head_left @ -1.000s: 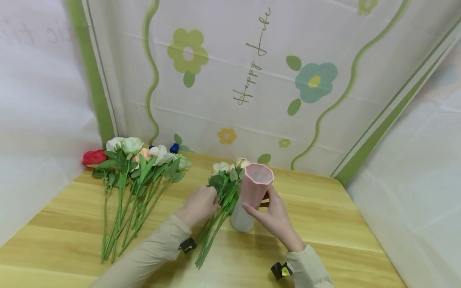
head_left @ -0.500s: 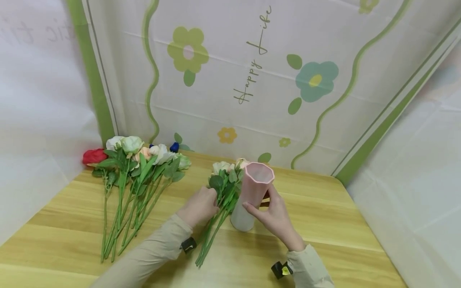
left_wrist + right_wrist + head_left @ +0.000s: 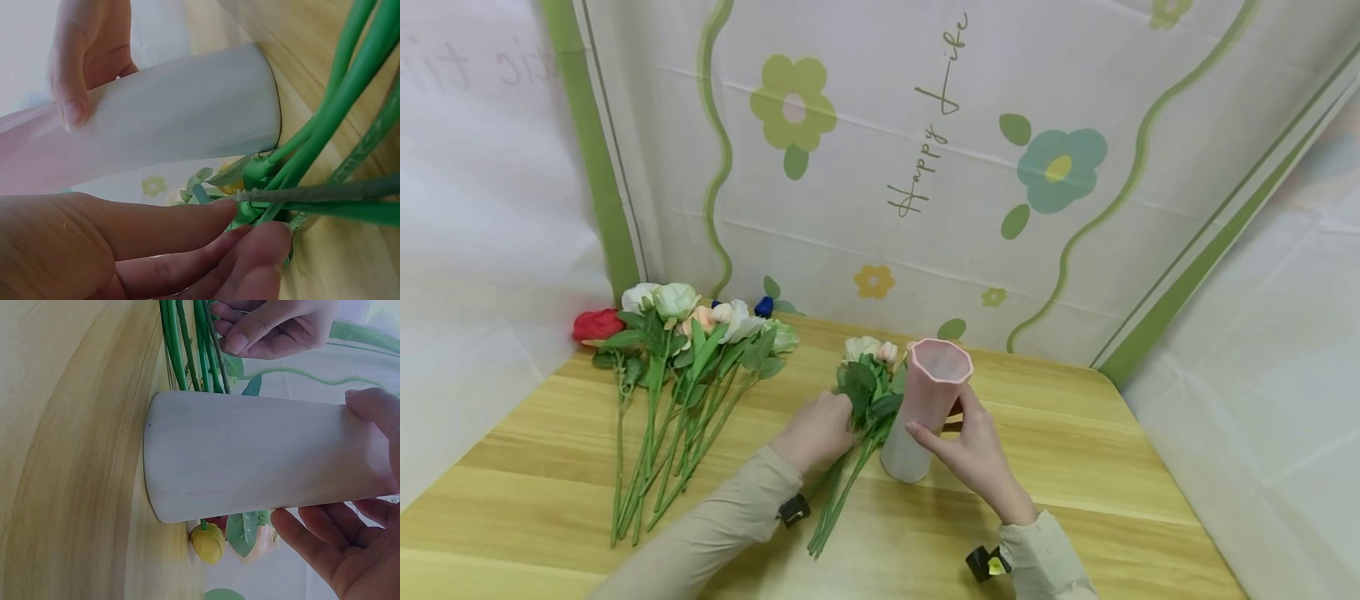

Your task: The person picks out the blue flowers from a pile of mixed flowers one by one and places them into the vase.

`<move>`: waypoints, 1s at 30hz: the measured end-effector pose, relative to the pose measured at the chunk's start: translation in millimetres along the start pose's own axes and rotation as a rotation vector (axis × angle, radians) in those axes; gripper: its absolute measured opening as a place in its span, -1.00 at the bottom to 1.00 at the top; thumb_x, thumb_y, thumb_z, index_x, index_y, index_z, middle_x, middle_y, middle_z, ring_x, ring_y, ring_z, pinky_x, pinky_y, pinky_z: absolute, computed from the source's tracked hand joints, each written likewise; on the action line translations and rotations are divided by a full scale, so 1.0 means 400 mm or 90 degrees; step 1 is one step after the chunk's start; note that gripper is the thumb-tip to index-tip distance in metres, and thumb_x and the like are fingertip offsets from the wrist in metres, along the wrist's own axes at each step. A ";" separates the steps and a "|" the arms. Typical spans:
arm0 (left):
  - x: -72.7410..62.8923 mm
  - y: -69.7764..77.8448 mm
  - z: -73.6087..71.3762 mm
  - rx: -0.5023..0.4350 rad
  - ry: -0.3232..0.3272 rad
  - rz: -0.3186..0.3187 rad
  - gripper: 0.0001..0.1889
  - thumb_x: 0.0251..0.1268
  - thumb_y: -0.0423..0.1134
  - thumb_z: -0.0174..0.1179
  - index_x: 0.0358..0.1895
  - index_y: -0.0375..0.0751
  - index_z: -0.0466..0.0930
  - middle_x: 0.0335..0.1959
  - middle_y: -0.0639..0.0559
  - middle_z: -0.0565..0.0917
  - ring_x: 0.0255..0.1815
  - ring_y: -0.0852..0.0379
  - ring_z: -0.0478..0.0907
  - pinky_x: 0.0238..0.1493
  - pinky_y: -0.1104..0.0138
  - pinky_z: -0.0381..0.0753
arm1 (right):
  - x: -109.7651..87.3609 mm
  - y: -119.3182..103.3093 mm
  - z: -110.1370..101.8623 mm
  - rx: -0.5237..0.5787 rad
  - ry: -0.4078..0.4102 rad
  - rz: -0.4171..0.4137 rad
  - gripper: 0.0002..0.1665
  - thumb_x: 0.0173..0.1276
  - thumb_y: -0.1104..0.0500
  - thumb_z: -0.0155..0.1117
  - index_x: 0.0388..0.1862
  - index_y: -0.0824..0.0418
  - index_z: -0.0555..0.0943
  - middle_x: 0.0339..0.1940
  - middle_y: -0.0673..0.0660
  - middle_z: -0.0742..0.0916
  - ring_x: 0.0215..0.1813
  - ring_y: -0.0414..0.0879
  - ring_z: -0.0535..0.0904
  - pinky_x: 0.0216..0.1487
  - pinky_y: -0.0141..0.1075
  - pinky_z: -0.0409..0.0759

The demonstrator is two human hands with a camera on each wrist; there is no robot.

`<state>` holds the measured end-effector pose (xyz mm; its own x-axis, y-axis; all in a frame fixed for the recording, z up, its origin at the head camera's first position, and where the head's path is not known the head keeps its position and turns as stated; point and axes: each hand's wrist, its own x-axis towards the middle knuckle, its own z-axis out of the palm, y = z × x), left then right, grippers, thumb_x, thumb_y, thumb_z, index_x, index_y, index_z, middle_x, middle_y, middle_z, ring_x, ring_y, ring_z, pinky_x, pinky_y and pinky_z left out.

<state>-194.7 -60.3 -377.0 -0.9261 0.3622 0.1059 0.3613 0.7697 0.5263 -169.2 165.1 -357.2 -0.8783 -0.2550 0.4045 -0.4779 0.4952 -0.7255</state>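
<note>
A tall vase (image 3: 921, 417), pink at its faceted rim and whitish below, stands on the table right of a small bunch of artificial flowers (image 3: 863, 387). My right hand (image 3: 976, 454) grips its side, with thumb and fingers around the upper part. My left hand (image 3: 816, 429) is at the bunch and pinches a flower stem (image 3: 325, 192) between thumb and fingers, as the left wrist view shows. Other green stems lie just beyond the fingertips. Behind the vase, the right wrist view shows a yellow bud (image 3: 207, 544) and leaves.
More artificial flowers (image 3: 700, 367), with red, white, peach and blue heads, lie at the left of the wooden table (image 3: 1060, 467). A printed curtain (image 3: 865, 167) hangs behind the table, and white cloth closes in both sides.
The leaves and flower heads of the small bunch have turned and shifted by my left hand; a pinkish bud shows there now. The vase and right hand stay in place.
</note>
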 end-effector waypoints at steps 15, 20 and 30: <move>-0.001 -0.033 -0.018 -0.013 -0.015 -0.049 -0.44 0.32 -0.32 0.24 -0.82 -0.05 0.19 -0.88 0.22 0.12 -0.83 0.29 0.10 -0.76 0.42 0.08 | -0.007 -0.001 -0.001 0.017 -0.011 0.009 -0.25 0.16 0.25 0.53 0.27 0.27 0.37 -0.09 0.15 0.62 -0.11 0.07 0.60 -0.21 -0.07 0.66; -0.012 -0.060 -0.054 0.021 -0.010 -0.086 -0.55 0.35 -0.25 0.20 -0.73 -0.08 0.30 -0.82 0.16 0.27 -0.79 0.25 0.18 -0.75 0.39 0.12 | -0.005 -0.001 -0.005 0.015 -0.009 0.001 -0.26 0.15 0.25 0.54 0.25 0.27 0.38 -0.10 0.14 0.62 -0.12 -0.01 0.60 -0.21 -0.09 0.66; -0.076 -0.146 -0.153 0.069 0.024 -0.114 -0.55 0.38 -0.20 0.19 -0.73 -0.06 0.31 -0.81 0.15 0.25 -0.79 0.24 0.16 -0.74 0.39 0.13 | 0.002 -0.005 -0.014 0.018 -0.012 -0.007 -0.27 0.15 0.25 0.54 0.25 0.29 0.38 -0.09 0.15 0.62 -0.12 0.02 0.60 -0.21 -0.11 0.66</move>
<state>-194.2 -148.6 -359.3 -0.9791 0.1965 0.0521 0.1988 0.8725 0.4463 -168.9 168.5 -352.3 -0.8727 -0.2758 0.4030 -0.4881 0.4680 -0.7367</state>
